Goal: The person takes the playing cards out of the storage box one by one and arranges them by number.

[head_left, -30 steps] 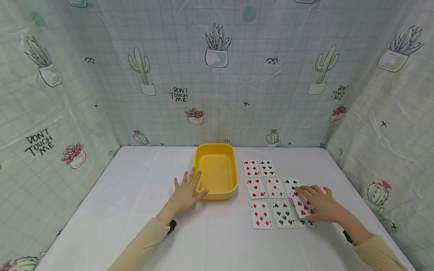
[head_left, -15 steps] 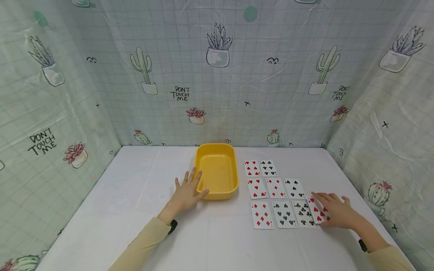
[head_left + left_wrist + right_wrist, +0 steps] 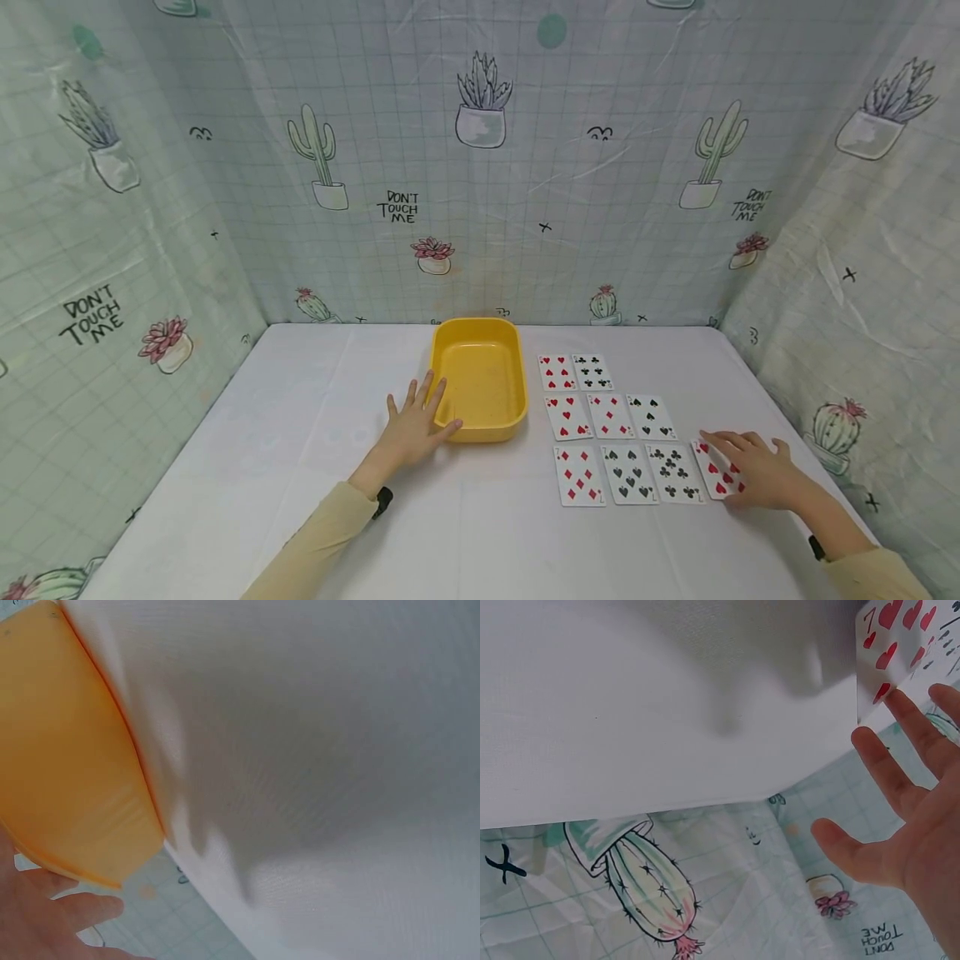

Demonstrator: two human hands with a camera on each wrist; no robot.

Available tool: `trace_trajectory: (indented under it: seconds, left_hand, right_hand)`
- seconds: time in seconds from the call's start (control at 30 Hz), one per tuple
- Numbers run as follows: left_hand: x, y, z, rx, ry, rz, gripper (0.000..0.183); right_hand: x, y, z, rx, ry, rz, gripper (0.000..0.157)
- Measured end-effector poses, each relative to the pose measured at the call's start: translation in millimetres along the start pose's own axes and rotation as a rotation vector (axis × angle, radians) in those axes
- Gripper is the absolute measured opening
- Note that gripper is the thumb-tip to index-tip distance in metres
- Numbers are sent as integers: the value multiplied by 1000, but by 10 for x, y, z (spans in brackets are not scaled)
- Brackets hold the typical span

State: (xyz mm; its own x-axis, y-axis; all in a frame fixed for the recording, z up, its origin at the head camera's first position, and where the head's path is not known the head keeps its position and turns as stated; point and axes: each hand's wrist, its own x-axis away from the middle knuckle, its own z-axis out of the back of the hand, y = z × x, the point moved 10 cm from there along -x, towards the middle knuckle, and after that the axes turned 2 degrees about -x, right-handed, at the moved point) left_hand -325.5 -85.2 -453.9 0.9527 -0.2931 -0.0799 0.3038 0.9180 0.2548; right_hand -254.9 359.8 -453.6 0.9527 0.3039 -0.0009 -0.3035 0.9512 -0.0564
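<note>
My right hand (image 3: 761,475) holds a seven of hearts playing card (image 3: 716,471) by its far and near edges, at the right end of the nearest card row. The right wrist view shows fingertips against this card (image 3: 881,652); the thumb is out of sight there. Just left of it lie the seven of clubs (image 3: 675,473), the seven of spades (image 3: 629,475) and the seven of diamonds (image 3: 579,477), face up. My left hand (image 3: 408,433) has spread fingers resting at the left rim of a yellow plastic tub (image 3: 480,434), also seen in the left wrist view (image 3: 67,750).
Behind the sevens is a row with a hearts card (image 3: 567,417), a diamonds card (image 3: 610,416) and a spades card (image 3: 651,417). Farther back lie another hearts card (image 3: 557,372) and a clubs card (image 3: 592,372). A cactus-print curtain (image 3: 480,208) encloses the white table (image 3: 495,542).
My right hand has carried the seven of hearts rightward, off the seven of clubs and down beside it. My left hand and the tub have stayed put.
</note>
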Motion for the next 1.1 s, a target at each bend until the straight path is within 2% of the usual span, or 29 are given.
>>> trace_trajectory:
  seconds: [0.7, 0.93, 1.1]
  left_hand:
    - [9, -14, 17, -20, -12, 4, 79]
    - [7, 28, 14, -13, -23, -1, 79]
    - [0, 44, 24, 4, -22, -4, 77]
  right_hand:
    - [-47, 10, -66, -55, -39, -5, 86]
    - [-12, 36, -63, -74, -37, -20, 86]
    - [-44, -31, -20, -51, -11, 14, 82]
